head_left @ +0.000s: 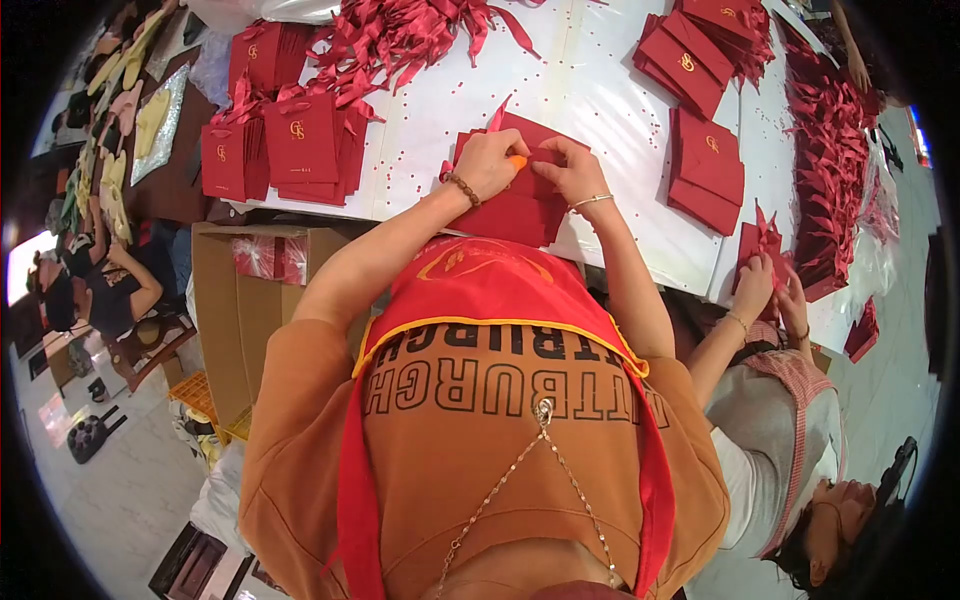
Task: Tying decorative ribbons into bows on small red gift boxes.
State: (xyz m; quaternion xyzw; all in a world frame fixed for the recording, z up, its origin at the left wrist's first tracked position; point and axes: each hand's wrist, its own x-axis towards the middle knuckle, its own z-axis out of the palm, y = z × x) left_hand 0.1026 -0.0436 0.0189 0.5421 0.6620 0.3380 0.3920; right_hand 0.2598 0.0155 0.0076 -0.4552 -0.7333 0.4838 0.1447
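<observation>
In front of my apron, dark red paper gift bags [512,218] lie overlapping at the table's near edge. My left hand [487,166], with a beaded bracelet, is closed on the upper part of the top bag. A small orange cover [518,161] shows at one of its fingertips. My right hand [573,172], wearing a thin bangle, pinches the same bag just to the right. Between the hands, the exact spot gripped is partly hidden by the fingers. A red ribbon end [499,114] sticks up behind my left hand.
Finished-looking red bags [302,140] stand at the left, beside a heap of red ribbons [400,40]. More bag stacks [706,170] lie at the right. Red dots litter the white table [410,150]. A co-worker's hands [757,285] handle a ribboned bag. An open cardboard box [222,320] stands lower left.
</observation>
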